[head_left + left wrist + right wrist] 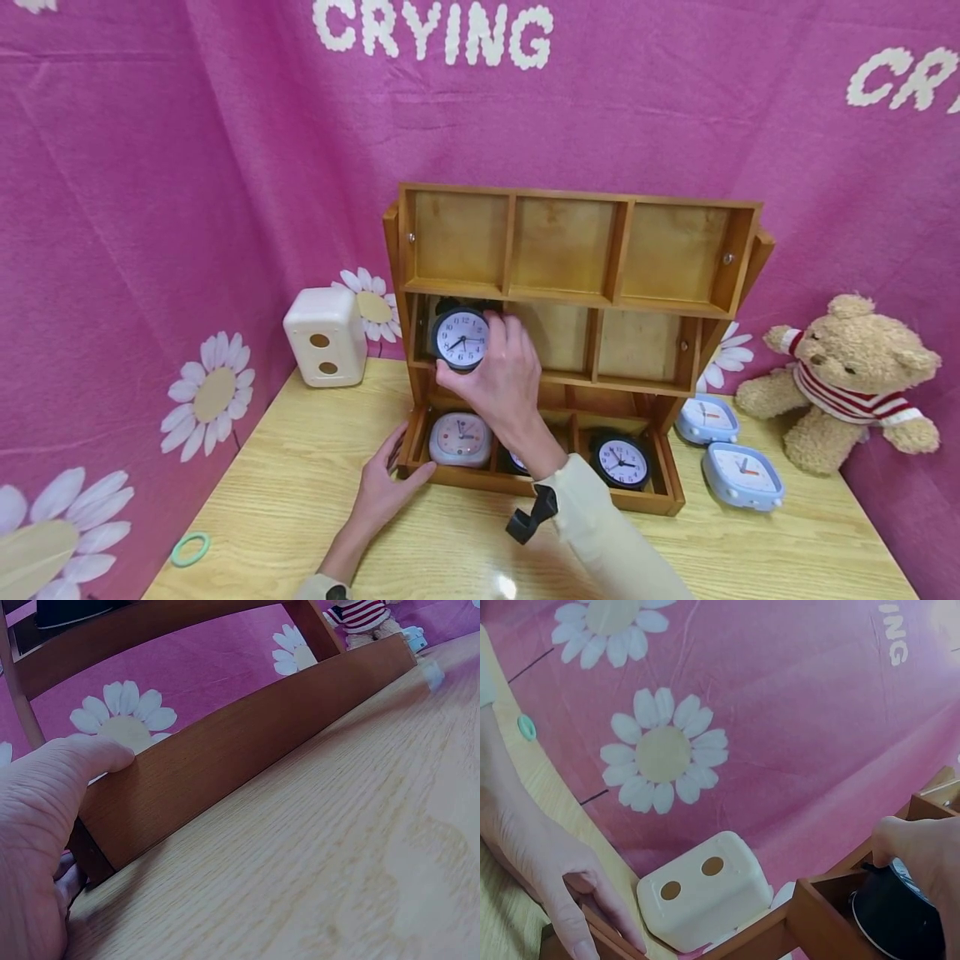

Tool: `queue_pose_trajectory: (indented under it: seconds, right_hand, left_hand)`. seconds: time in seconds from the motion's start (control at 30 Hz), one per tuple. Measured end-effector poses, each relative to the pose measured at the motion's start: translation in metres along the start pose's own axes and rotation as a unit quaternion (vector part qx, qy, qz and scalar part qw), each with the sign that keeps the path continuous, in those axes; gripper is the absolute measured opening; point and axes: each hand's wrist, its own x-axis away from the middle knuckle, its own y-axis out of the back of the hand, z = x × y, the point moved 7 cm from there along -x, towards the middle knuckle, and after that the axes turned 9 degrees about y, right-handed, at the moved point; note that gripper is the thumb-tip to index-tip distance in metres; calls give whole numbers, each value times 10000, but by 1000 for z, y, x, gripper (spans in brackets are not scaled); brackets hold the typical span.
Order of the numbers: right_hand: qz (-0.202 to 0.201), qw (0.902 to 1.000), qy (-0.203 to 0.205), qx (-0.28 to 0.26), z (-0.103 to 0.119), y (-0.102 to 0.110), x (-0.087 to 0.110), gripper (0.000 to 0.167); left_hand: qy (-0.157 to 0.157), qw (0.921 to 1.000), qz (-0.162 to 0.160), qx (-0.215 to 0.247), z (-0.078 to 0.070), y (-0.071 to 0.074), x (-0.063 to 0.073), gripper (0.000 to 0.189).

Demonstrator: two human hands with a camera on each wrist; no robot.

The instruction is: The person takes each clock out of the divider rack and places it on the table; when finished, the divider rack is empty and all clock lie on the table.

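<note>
My right hand (506, 375) holds a black round alarm clock (461, 337) by its sides, thumb low and fingers at the upper right. The clock sits at the left compartment of the middle tier of a three-tier wooden rack (562, 250); its dark side (892, 919) shows in the right wrist view. With the thumb over the front board (225, 742) and the fingers round the side, my left hand (378, 492) grips the rack's lower left corner. The bottom tier holds a pink clock (460, 439), a clock mostly hidden by my right arm, and a black clock (621, 462).
Two light-blue clocks (742, 475) lie right of the rack, beside a teddy bear (847, 383) in a striped top. A white box with two holes (326, 337) stands at the back left. A green ring (190, 550) lies near the left table edge. Pink cloth hangs behind.
</note>
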Motion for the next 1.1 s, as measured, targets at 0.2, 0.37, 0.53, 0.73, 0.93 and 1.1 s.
queue_pose_trajectory:
  seconds: [0.2,0.37,0.53,0.73,0.93,1.1]
  right_hand:
    - [45,9996,-23,-294,2,7,4,88]
    - [140,9976,-118,-665,3,11,8,87]
    - [91,9940,-252,-1062,1,17,11,86]
    - [4,9866,-353,-1592,-1,26,18,87]
    - [-33,9829,-354,-1806,-2,35,28,89]
    - [-161,9815,-263,-1891,-2,47,36,89]
  left_hand:
    - [-3,10000,-22,35,-1,0,0,86]
    - [6,10000,-19,44,-2,0,1,85]
    - [-17,10000,-43,-6,-3,0,1,85]
    - [-28,10000,-61,7,-4,-1,1,85]
    - [-65,9999,-74,-32,-4,-1,1,84]
    - [-82,10000,-53,-3,-4,-1,1,83]
